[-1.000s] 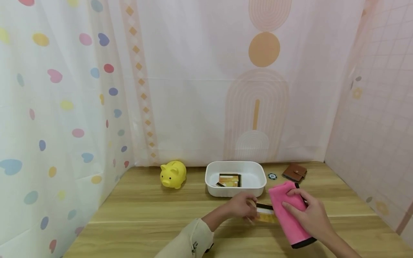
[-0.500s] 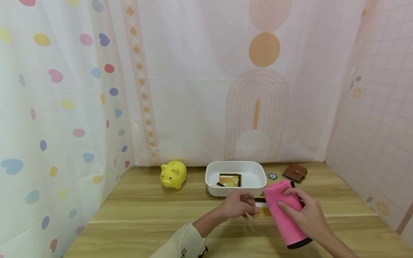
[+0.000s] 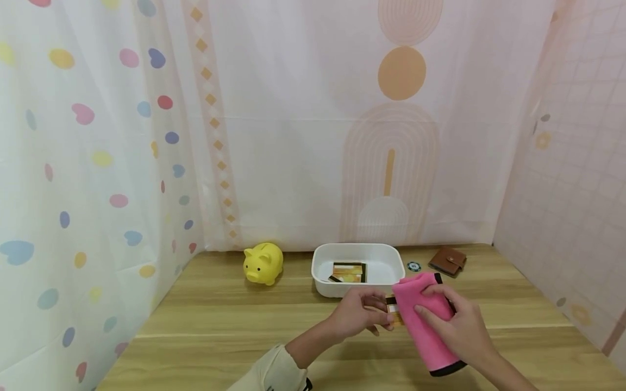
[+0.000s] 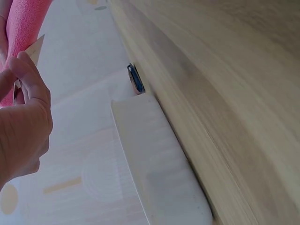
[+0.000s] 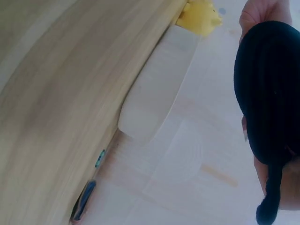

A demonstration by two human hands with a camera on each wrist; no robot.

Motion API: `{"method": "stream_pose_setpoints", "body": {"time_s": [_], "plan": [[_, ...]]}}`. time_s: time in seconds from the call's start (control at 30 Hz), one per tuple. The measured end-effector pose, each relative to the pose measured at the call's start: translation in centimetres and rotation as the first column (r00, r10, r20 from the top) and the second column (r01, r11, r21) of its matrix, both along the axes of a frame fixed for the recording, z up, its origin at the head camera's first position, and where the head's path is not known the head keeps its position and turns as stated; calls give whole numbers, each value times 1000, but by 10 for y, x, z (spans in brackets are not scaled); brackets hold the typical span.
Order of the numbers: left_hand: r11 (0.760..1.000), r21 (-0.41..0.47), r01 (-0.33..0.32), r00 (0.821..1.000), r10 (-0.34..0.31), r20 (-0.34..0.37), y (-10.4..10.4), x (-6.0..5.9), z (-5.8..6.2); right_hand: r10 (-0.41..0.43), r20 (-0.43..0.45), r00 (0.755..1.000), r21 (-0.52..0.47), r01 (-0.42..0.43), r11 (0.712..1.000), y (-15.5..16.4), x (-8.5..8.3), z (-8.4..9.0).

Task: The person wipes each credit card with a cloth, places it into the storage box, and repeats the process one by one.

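My left hand (image 3: 359,315) pinches the left end of a gold bank card (image 3: 394,314) with a black stripe between thumb and fingers. A folded pink cloth (image 3: 424,320) with black edging covers the card's right part. From the right, my right hand (image 3: 462,328) grips this cloth, thumb on the front face. Both hands are raised in front of the white bin. The left wrist view shows a corner of the card (image 4: 36,49) sticking out beside the fuzzy pink cloth (image 4: 27,21). In the right wrist view, the cloth's black edge (image 5: 265,89) hides most of my right hand.
Behind the hands stands a white plastic bin (image 3: 325,288) with several gold cards (image 3: 348,270) in it. A yellow piggy bank (image 3: 264,264) is to its left. Right of it lie a poker chip (image 3: 413,266) and a brown wallet (image 3: 447,261) on the wooden table (image 3: 220,326).
The pink cloth and my right hand have shifted left, so less of the card shows. My left hand moved a little left and now holds the card's end steadily.
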State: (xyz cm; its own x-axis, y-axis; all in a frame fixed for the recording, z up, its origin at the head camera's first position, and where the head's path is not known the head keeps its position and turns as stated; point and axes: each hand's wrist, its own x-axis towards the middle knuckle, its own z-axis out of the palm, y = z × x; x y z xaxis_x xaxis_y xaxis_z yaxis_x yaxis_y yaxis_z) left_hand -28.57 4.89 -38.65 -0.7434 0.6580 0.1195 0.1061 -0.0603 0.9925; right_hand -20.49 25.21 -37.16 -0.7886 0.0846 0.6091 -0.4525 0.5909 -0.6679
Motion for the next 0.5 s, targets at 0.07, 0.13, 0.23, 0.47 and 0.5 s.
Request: {"method": "stream_pose_setpoints", "body": {"time_s": [0.07,0.13,0.23,0.47,0.5], "plan": [[1000,6,12,1000,-12,3,-1,1,1,1,-3,1000,1,-1,1000,0,0,0],[1000,9,19,1000,-19,4,-1,2,0,4,0,1000,-2,-4,1000,0,-1,-1],[1000,11,20,1000,-20,1,-2,2,0,7,-3,1000,-3,-7,1000,-2,-1,-1],[999,3,54,998,-54,-24,-2,1,-2,25,-60,998,3,-25,1000,-18,9,13],[998,6,59,998,-59,-28,-2,1,-1,27,-65,998,3,-26,1000,-21,10,16]]}}
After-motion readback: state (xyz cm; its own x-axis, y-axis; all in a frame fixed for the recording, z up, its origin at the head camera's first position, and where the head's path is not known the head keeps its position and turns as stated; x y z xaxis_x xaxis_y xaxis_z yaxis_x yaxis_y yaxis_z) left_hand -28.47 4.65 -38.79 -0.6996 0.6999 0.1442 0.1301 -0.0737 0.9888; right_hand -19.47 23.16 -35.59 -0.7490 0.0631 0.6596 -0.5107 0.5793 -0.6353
